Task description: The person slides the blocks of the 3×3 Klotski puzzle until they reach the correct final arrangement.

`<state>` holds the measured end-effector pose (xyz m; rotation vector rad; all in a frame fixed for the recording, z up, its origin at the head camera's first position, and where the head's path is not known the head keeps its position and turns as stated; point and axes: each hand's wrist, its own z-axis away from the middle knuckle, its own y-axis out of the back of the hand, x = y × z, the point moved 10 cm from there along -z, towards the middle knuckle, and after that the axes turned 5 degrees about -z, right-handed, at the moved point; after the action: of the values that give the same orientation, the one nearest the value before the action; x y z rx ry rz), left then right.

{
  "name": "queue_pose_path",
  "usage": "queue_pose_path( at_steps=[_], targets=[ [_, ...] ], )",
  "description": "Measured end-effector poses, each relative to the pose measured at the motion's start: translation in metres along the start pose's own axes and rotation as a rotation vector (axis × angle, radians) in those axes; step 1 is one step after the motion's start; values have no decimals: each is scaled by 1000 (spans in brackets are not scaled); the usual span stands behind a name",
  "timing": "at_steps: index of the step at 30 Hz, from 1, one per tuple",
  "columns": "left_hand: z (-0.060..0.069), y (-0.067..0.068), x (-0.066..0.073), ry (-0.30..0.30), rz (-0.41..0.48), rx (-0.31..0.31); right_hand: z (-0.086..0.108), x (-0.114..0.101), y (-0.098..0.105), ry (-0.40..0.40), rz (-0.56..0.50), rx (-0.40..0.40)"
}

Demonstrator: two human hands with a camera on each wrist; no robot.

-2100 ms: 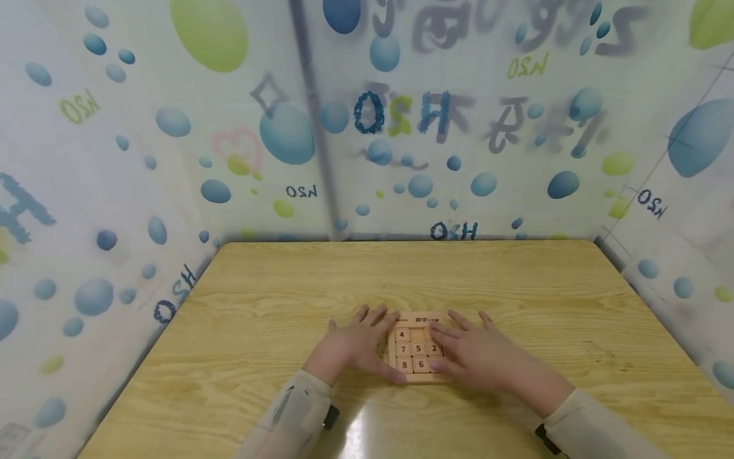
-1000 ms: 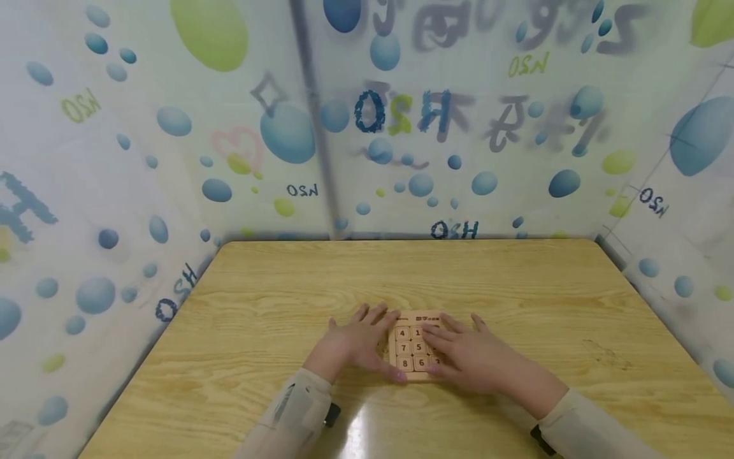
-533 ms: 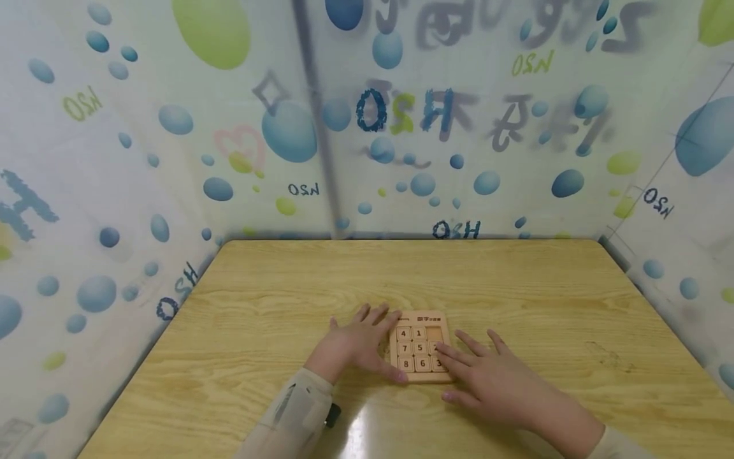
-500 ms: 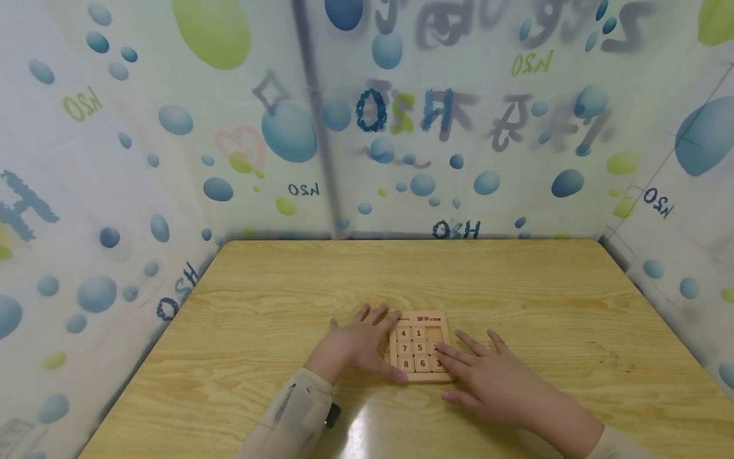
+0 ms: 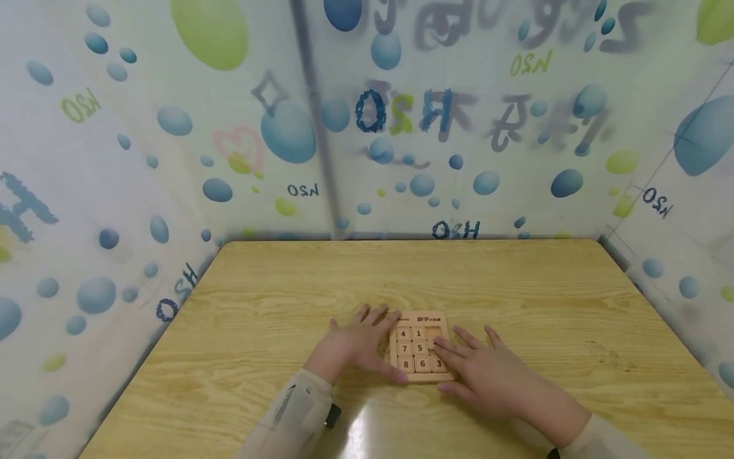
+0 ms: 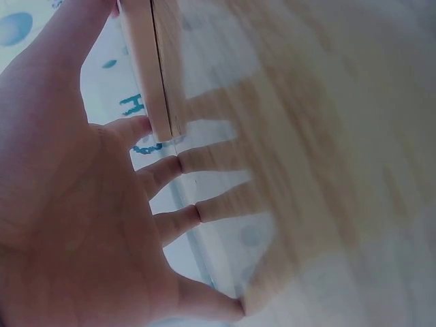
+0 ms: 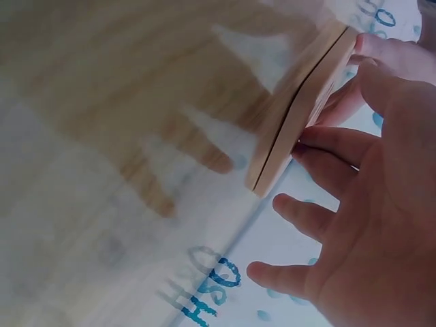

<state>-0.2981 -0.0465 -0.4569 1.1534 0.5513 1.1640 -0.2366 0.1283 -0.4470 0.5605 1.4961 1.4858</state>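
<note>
Pale walls (image 5: 344, 178) printed with blue and green blobs and reversed lettering stand behind and on either side of the wood-grain counter (image 5: 401, 274). Light sleeves (image 5: 292, 405) cover the person's forearms. The left hand (image 5: 361, 346) is spread out, forefinger at the puzzle's top left corner and thumb at its bottom left. The right hand (image 5: 487, 379) has its fingers extended, one fingertip on a tile in the right column. The wooden number puzzle (image 5: 424, 377) lies flat on the counter between both hands. Its tiles (image 5: 420, 348) show 4 and 1 on top, with a gap at the right, then 7 and 5 beside a partly covered one, then 8, 6 and 3.
</note>
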Motion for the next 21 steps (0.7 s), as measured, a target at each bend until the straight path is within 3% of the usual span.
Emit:
queue_pose_path(
  at_steps=[8,21],
  targets=[
    [0,-1,0,-7,-5,1,-13,5,6,-2,-17,-5],
    [1,1,0,-3,-12,7,-14,6,5,-25,-51,-11]
  ],
)
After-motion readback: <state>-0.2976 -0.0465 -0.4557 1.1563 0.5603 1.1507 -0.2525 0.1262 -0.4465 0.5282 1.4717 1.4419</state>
